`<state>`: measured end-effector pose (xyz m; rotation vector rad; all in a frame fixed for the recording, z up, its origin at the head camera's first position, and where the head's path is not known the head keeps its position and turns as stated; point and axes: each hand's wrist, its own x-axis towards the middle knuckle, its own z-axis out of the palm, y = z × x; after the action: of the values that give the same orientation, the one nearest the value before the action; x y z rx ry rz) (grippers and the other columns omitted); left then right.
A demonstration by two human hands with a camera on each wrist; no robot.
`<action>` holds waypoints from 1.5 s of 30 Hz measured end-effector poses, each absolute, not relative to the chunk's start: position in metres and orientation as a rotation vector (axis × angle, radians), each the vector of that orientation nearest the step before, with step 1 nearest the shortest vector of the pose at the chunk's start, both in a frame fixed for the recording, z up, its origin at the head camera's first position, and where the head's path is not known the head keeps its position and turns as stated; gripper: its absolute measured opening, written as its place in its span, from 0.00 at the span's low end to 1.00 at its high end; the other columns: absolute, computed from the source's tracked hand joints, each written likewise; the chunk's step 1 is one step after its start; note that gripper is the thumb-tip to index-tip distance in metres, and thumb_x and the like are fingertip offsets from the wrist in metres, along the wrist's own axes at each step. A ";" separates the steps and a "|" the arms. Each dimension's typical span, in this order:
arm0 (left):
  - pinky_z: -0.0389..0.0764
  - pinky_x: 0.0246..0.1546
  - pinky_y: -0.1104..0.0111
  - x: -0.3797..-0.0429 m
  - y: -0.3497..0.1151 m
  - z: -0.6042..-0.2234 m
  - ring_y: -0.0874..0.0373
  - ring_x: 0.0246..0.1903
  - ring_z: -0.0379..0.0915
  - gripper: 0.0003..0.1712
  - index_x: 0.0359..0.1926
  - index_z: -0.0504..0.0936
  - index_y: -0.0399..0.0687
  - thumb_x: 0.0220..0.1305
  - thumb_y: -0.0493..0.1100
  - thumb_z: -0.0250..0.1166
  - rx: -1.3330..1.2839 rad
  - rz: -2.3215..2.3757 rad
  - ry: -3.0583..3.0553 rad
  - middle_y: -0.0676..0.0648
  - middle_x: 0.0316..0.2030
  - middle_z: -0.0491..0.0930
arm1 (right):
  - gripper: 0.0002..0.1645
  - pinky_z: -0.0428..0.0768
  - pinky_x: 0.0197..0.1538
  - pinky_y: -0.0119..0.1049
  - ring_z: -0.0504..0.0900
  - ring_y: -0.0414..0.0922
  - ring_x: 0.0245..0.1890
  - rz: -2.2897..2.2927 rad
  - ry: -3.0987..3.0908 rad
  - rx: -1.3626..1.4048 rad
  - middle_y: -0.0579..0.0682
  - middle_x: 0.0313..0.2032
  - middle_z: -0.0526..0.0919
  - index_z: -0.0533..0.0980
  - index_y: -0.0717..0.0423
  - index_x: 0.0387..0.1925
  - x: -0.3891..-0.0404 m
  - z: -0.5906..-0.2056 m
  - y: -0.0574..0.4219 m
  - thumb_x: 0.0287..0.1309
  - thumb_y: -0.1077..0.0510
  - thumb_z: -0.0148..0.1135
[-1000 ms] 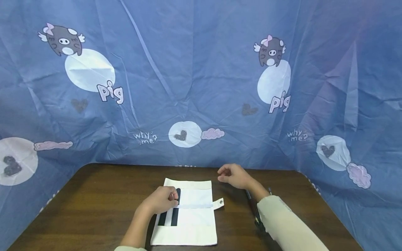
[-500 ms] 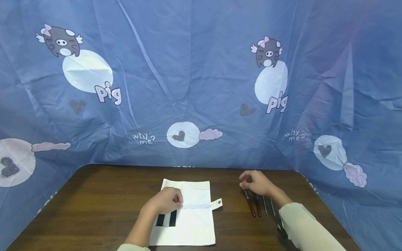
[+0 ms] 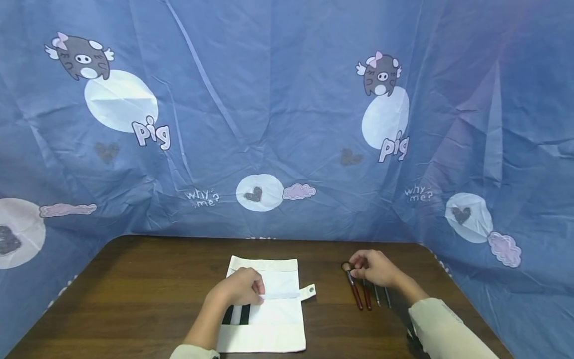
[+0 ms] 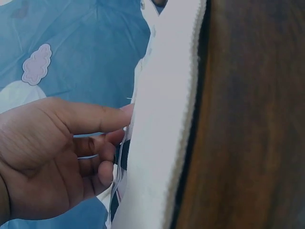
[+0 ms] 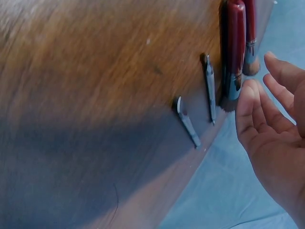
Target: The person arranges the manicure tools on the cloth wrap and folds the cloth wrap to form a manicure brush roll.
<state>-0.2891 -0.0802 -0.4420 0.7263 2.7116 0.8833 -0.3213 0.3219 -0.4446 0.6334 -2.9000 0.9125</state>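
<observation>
A white cloth roll-up pouch (image 3: 275, 339) lies unrolled on the table, with dark strips (image 3: 244, 315) in the left part of its pocket. My left hand (image 3: 242, 286) covers the pouch's upper left and pinches the pocket's edge between thumb and fingers; the left wrist view has the thumb tip at the white cloth (image 4: 159, 119). To the right, my right hand (image 3: 375, 268) hovers at the far ends of two red-handled makeup brushes (image 5: 237, 43). Its thumb and fingers are apart, with nothing held. Two slim metal tools (image 5: 210, 86) lie beside the brushes.
A snap tab (image 3: 308, 291) sticks out from the pouch's right side. Near the right sleeve a dark object (image 3: 413, 341) is partly hidden. Behind the wooden table (image 3: 134, 299) hangs a blue printed cloth (image 3: 269, 124).
My right hand has moved right and nearer, from beside the pouch to the brushes, uncovering them. The left hand has shifted slightly right along the pocket edge.
</observation>
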 end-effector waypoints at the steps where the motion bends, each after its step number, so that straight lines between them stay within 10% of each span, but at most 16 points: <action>1: 0.76 0.35 0.62 -0.289 -0.081 -0.442 0.58 0.30 0.72 0.10 0.27 0.82 0.47 0.51 0.32 0.77 0.721 0.885 2.711 0.53 0.26 0.77 | 0.13 0.78 0.35 0.33 0.80 0.39 0.30 0.913 -2.898 0.648 0.45 0.31 0.82 0.82 0.61 0.42 -0.321 -0.445 0.321 0.56 0.61 0.74; 45: 0.75 0.31 0.67 -0.296 -0.095 -0.452 0.62 0.27 0.71 0.06 0.28 0.85 0.44 0.54 0.30 0.71 0.874 1.019 2.668 0.55 0.23 0.78 | 0.21 0.79 0.36 0.32 0.81 0.38 0.32 0.975 -2.887 0.808 0.49 0.34 0.84 0.81 0.66 0.49 -0.328 -0.444 0.250 0.50 0.72 0.65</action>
<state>-0.2964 -0.0954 -0.4522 0.8738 2.6683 1.0186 -0.3278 0.2501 -0.4436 0.8082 -2.8873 0.9746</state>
